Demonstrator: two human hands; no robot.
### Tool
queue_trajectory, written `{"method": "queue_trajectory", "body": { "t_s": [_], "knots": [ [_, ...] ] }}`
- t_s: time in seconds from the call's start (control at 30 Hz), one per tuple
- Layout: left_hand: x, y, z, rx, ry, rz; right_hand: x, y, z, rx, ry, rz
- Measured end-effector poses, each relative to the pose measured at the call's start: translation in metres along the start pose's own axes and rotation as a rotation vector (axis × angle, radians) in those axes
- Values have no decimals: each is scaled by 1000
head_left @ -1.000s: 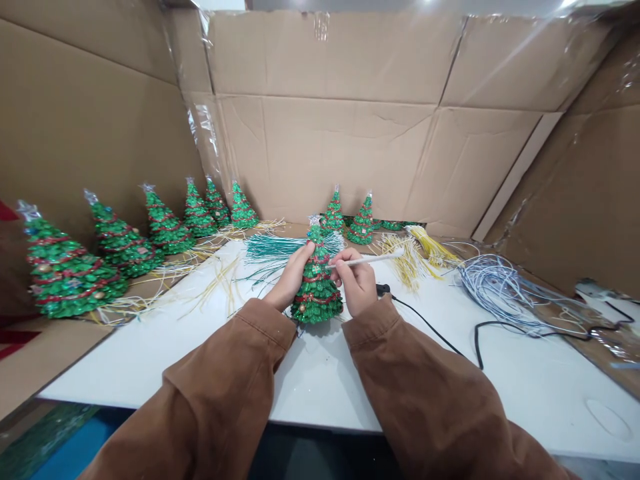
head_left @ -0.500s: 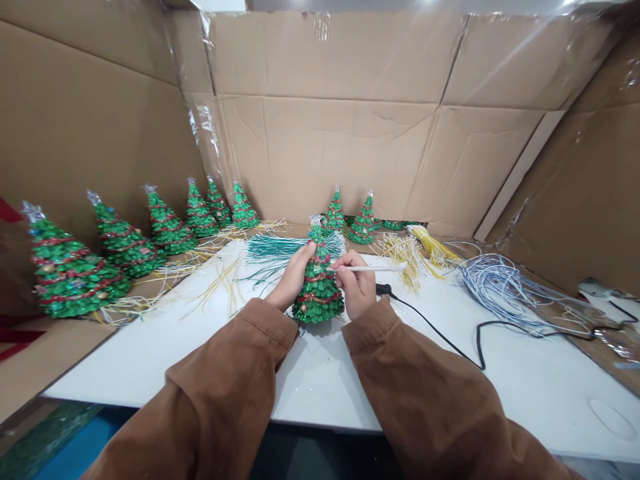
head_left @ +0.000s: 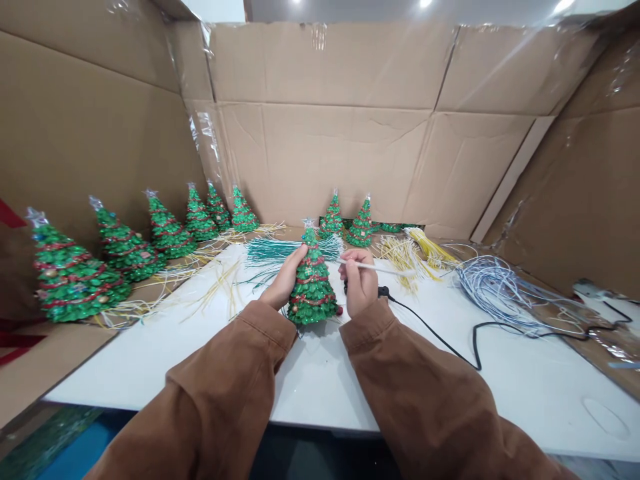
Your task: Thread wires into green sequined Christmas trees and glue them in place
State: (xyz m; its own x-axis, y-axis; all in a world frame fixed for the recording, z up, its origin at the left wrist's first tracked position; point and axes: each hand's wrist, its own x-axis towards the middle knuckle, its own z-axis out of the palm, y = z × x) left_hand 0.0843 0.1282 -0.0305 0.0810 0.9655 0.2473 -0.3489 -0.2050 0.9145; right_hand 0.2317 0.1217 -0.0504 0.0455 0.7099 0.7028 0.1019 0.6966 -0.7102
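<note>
A small green Christmas tree figure [head_left: 313, 290], with red garlands, gold balls and a clear star on top, stands upright on the white board in front of me. My left hand [head_left: 286, 277] is closed around its left side, with the thumb near the upper branches. To the right of the tree, my right hand [head_left: 361, 280] pinches a thin white cotton swab [head_left: 385, 269], its thicker end pointing right. The swab's other end is close to the tree but apart from it. Behind the tree lies a bundle of green and white wires [head_left: 273, 249].
Several similar trees [head_left: 80, 277] line the left side and back [head_left: 360, 223]. Yellow and white wires [head_left: 433, 250] and a blue-white wire coil [head_left: 490, 287] lie right. A black cable [head_left: 435, 330] crosses the white board [head_left: 320, 393]. Cardboard walls [head_left: 320, 160] enclose it.
My right hand has drawn the swab away from the tree, leaving a gap. The tree in my left hand has turned a little and shifted slightly left in view.
</note>
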Motion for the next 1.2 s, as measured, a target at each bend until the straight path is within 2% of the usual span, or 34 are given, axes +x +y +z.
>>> {"method": "queue_trajectory", "body": {
  "t_s": [0.07, 0.17, 0.3, 0.43, 0.53, 0.63, 0.83, 0.9, 1.0, 1.1, 1.2],
  "knots": [
    [-3, 3, -1, -74, -13, -67, 3, 6, -2, -113, 36, 179],
    [-7, 11, 0, -173, -52, -128, 4, 16, -3, -237, -37, 342],
    [-11, 23, 2, -219, -116, -78, -2, 24, 3, -304, -146, 421],
    [-11, 28, -1, -244, -113, -48, -3, 17, 5, -301, -160, 398],
    [-11, 30, -3, -292, -106, -58, -2, 7, 7, -203, -194, 341],
    [-10, 31, -4, -344, -82, -60, -5, 0, 12, -50, -301, 306],
    [-10, 29, -5, -342, -31, -62, -13, -3, 18, 446, -480, 397],
    [-9, 29, -5, -324, -17, -47, -13, -6, 17, 449, -475, 412],
    [-5, 29, -5, -278, -1, -32, -13, -12, 15, 322, -404, 437],
    [-1, 29, -7, -200, 26, -57, -13, -18, 13, 100, -286, 366],
    [3, 27, -11, -131, 79, -17, -13, -21, 11, -112, -175, 282]
  ]
}}
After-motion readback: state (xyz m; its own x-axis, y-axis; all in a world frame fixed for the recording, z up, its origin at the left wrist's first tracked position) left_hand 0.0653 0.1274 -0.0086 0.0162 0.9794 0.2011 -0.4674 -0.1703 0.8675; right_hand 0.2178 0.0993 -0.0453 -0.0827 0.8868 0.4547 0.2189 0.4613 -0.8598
